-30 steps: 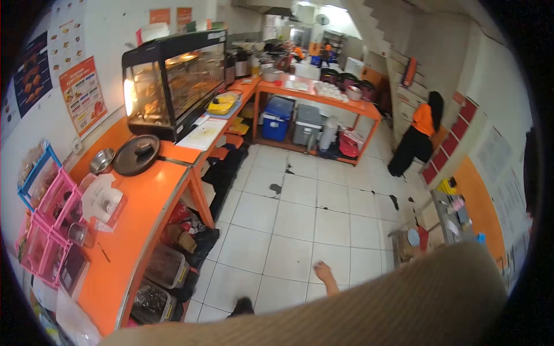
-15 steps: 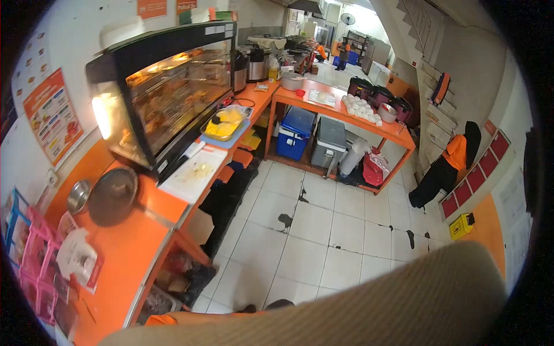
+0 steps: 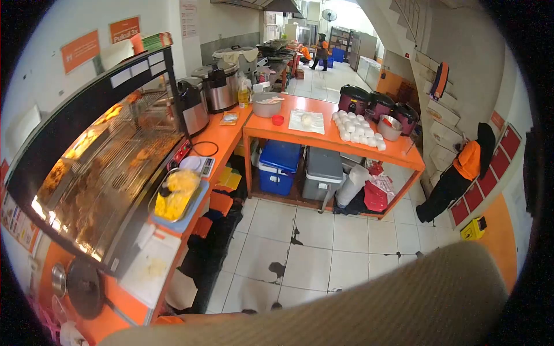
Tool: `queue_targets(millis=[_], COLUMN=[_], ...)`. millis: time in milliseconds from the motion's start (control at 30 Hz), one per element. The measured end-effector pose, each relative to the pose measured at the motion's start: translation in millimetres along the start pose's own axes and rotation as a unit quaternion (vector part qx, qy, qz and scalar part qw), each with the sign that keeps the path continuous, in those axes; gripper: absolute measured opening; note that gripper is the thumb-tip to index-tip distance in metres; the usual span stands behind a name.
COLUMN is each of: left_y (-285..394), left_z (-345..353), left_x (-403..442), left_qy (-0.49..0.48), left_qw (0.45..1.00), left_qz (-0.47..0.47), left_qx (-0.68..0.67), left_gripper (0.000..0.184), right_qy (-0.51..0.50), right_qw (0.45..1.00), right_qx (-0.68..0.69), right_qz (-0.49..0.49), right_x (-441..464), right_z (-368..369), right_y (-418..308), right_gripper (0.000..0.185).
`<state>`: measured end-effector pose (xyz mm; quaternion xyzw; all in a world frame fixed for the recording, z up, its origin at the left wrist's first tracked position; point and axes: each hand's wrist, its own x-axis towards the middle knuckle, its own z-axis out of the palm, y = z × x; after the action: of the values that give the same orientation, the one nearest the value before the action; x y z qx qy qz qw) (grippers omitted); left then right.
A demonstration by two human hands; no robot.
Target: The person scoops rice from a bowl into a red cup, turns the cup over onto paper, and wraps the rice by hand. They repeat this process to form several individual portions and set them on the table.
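Neither of my hands shows; a ribbed beige shape (image 3: 346, 294) covers the lower edge, with a bit of orange sleeve (image 3: 168, 319) and a strip of skin beside it at the bottom left. Nearest is the orange counter (image 3: 130, 303), bearing a white cutting board (image 3: 151, 268) with crumbs. Behind the board, a tray of yellow food (image 3: 176, 199) rests on a blue board, next to a small scale (image 3: 203, 166). A glass warming cabinet (image 3: 109, 167) with fried food stands to the left.
An orange table (image 3: 320, 109) carries white wrapped bundles (image 3: 358, 130), pots and rice cookers (image 3: 353, 99). Below are a blue cooler (image 3: 279, 167) and a grey one (image 3: 324, 173). One person (image 3: 461, 167) stands by the stairs at the right; others are far back.
The view has moved forward, and the cabinet and orange table look nearer. A hand seen low over the floor one second ago has left the picture.
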<state>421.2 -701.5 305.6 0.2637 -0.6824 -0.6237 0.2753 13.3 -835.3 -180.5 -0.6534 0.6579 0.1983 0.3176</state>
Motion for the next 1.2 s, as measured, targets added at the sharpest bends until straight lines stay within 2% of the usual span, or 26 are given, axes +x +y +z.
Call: queue_targets(millis=[100, 167, 200, 233, 267, 300, 400, 433, 500, 600, 667, 733, 833, 933, 967, 1067, 1100, 1133, 1200], left_y=[4.5, 2.3, 1.3, -1.2, -4.5, -8.2, -20.6, -30.0, -49.9, -93.3, -144.6, -200.7, -272.9, -350.9, -350.6, -357.2, -365.1, -370.8, -382.3], left_z=[-65.7, -109.3, -133.1, -157.7, -183.5, -210.8, -306.3, -338.0, -405.8, -503.5, -572.1, -635.3, -724.7, -813.4, -832.6, -876.1, -887.1, -893.9, -906.4], left_x=[16.8, 24.5, 27.7, 30.0, 33.0, 33.8, 45.1, 52.9, 77.9, 136.0, 187.1, 238.9, 312.8, 363.1, 374.9, 398.0, 399.7, 399.8, 402.7], left_qy=[-0.011, -0.01, -0.012, -0.002, 0.019, 0.052, 0.185, 0.242, 0.277, 0.305, 0.278, 0.281, 0.274, 0.175, 0.208, 0.196, 0.195, 0.182, 0.162], left_qw=[1.0, 1.0, 1.0, 1.0, 1.0, 0.998, 0.98, 0.967, 0.949, 0.929, 0.917, 0.887, 0.856, 0.736, 0.768, 0.766, 0.764, 0.769, 0.776], left_qz=[0.002, 0.002, 0.001, 0.005, 0.01, 0.017, 0.073, 0.045, 0.041, 0.006, 0.054, 0.044, 0.063, 0.044, 0.003, -0.074, -0.039, -0.046, -0.051], left_qx=[0.005, 0.012, 0.018, 0.019, 0.015, 0.013, 0.018, 0.062, 0.145, 0.211, 0.281, 0.363, 0.435, 0.653, 0.606, 0.608, 0.613, 0.612, 0.607], left_gripper=[0.046, 0.046, 0.046, 0.046, 0.045, 0.045, 0.043, 0.041, 0.037, 0.028, 0.022, 0.02, 0.016, 0.013, 0.013, 0.016, 0.02, 0.021, 0.021], right_qy=[0.034, 0.09, 0.125, 0.154, 0.105, 0.105, 0.066, 0.044, 0.003, -0.013, 0.007, 0.008, 0.08, 0.122, 0.13, 0.172, 0.182, 0.181, 0.163], right_qw=[0.996, 0.976, 0.941, 0.922, 0.938, 0.914, 0.906, 0.917, 0.935, 0.921, 0.933, 0.935, 0.92, 0.899, 0.893, 0.884, 0.893, 0.881, 0.9], right_qx=[-0.027, -0.027, 0.001, -0.005, 0.019, 0.042, 0.131, 0.132, 0.131, 0.212, 0.226, 0.255, 0.254, 0.272, 0.277, 0.204, 0.173, 0.182, 0.13], right_qz=[-0.074, -0.198, -0.316, -0.356, -0.331, -0.389, -0.398, -0.374, -0.328, -0.328, -0.281, -0.247, -0.288, -0.32, -0.329, -0.385, -0.375, -0.397, -0.383], right_x=[76.6, 117.1, 102.2, 127.2, 157.6, 181.2, 209.4, 211.9, 222.3, 234.7, 252.0, 273.9, 293.1, 331.1, 348.0, 403.8, 415.1, 423.3, 446.4], right_z=[-45.9, -92.9, -146.4, -164.5, -179.9, -192.5, -224.8, -232.5, -252.7, -287.6, -312.8, -343.8, -419.4, -493.4, -516.8, -578.7, -598.1, -620.9, -650.6], right_y=[-73.8, -151.3, -210.8, -253.9, -292.1, -323.0, -389.6, -401.0, -417.2, -419.9, -422.0, -425.0, -450.0, -483.6, -492.9, -521.2, -530.5, -539.7, -547.5], right_gripper=[0.041, 0.041, 0.033, 0.029, 0.037, 0.033, 0.03, 0.031, 0.032, 0.029, 0.028, 0.028, 0.023, 0.021, 0.02, 0.019, 0.019, 0.019, 0.018])
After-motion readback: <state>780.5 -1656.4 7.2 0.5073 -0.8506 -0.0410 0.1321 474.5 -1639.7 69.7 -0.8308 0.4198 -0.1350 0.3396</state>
